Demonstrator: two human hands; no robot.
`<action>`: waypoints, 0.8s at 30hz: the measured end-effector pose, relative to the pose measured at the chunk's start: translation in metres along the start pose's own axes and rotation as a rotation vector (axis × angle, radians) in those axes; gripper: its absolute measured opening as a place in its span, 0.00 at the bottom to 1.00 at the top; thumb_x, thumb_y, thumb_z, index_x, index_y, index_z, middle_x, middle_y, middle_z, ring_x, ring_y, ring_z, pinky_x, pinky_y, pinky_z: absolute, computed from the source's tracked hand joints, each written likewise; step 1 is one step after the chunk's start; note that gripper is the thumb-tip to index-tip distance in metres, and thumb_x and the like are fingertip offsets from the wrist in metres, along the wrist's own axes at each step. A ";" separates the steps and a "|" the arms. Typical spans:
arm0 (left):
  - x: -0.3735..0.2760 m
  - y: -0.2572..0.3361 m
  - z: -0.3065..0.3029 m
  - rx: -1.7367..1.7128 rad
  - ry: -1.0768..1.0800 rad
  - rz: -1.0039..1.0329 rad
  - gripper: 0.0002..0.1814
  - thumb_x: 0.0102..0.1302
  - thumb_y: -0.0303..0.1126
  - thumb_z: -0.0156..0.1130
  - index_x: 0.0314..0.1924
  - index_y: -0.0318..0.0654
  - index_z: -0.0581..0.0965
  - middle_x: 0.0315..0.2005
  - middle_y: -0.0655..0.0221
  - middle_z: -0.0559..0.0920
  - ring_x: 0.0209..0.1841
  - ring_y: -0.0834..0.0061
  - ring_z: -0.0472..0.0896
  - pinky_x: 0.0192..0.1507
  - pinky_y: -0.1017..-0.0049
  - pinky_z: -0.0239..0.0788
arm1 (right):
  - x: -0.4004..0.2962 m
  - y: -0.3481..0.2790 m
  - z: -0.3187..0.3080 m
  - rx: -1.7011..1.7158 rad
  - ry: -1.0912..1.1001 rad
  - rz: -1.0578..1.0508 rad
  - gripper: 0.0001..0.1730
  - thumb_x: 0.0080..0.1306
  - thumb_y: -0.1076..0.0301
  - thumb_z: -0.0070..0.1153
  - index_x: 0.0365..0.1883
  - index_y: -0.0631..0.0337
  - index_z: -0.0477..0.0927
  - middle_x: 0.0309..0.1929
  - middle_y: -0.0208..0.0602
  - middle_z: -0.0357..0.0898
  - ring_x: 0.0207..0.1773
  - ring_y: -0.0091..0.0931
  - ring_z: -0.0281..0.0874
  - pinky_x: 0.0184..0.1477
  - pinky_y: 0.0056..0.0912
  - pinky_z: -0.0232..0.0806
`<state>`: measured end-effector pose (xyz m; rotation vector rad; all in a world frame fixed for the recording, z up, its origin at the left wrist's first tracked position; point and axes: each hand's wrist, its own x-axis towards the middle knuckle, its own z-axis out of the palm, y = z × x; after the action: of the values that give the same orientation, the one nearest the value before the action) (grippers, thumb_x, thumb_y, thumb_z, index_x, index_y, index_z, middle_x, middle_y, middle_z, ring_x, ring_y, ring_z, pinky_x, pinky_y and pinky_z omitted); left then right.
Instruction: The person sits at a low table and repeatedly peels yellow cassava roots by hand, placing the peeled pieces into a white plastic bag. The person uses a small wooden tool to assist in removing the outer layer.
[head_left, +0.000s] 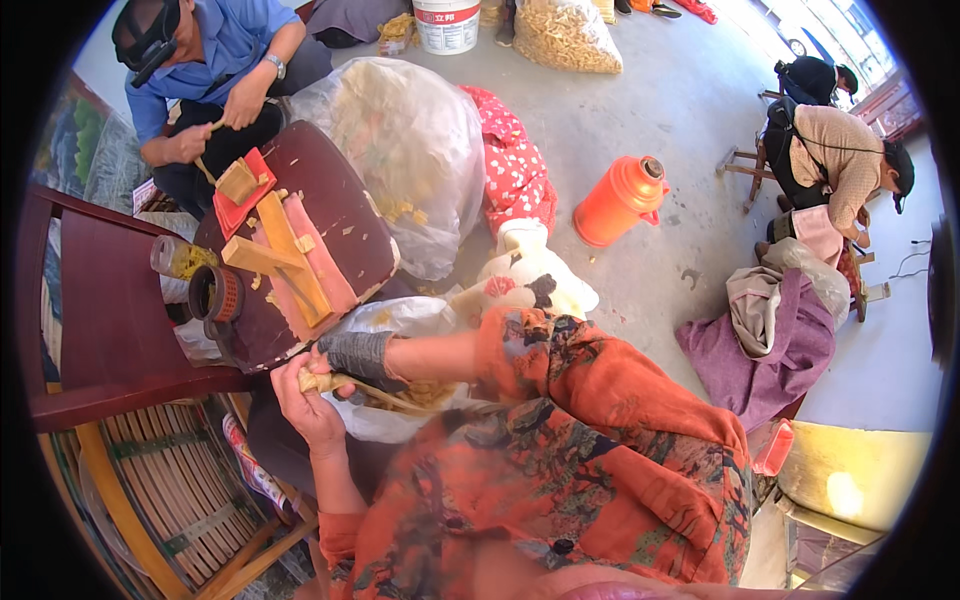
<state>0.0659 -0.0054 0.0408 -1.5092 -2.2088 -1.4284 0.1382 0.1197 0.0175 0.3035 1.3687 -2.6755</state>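
My left hand (306, 409) is closed around the thick, knotted end of a pale yellow twisted strand (321, 381), which looks like plant fibre. Close against it, my right hand (351, 358), in a grey fabric covering, also grips the strand. Loose lengths run from the hands toward my lap, over a white plastic bag (367, 416) with more yellow fibre (424, 394). Just beyond my hands is a worn maroon seat (330, 187). On it, a T-shaped wooden tool (289, 262) rests on a pink cloth (322, 247), beside a wooden block (236, 181) on red cloth.
A clear jar (184, 257) and a dark cup-like container (216, 294) stand by a maroon chair (112, 292). Opposite sits a co-worker (217, 67) handling a strand. A large plastic sack (390, 142) and an orange thermos (621, 201) stand on the floor; a slatted chair (172, 487) is lower left.
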 end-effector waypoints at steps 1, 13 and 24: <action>0.002 -0.001 0.000 0.001 -0.014 0.007 0.14 0.57 0.20 0.41 0.41 0.29 0.73 0.33 0.60 0.71 0.37 0.64 0.73 0.43 0.72 0.64 | -0.001 0.000 0.000 0.079 -0.036 0.049 0.19 0.62 0.54 0.46 0.33 0.64 0.73 0.22 0.48 0.73 0.29 0.39 0.73 0.35 0.38 0.65; -0.011 -0.014 -0.006 -0.725 -0.035 -0.732 0.10 0.64 0.27 0.45 0.41 0.31 0.72 0.29 0.67 0.72 0.32 0.75 0.71 0.38 0.77 0.63 | -0.016 -0.011 0.026 -1.265 0.259 -0.568 0.18 0.61 0.56 0.44 0.32 0.64 0.74 0.28 0.50 0.76 0.34 0.43 0.75 0.39 0.43 0.66; 0.007 -0.027 -0.014 -0.384 -0.113 -0.323 0.06 0.65 0.24 0.50 0.39 0.33 0.74 0.33 0.72 0.78 0.36 0.84 0.73 0.40 0.82 0.65 | -0.014 -0.024 0.013 -0.489 0.173 -0.220 0.13 0.60 0.63 0.55 0.38 0.63 0.77 0.23 0.30 0.72 0.23 0.19 0.66 0.26 0.20 0.61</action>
<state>0.0364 -0.0128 0.0357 -1.4040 -2.4384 -2.0096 0.1453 0.1228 0.0468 0.3508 2.1575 -2.3997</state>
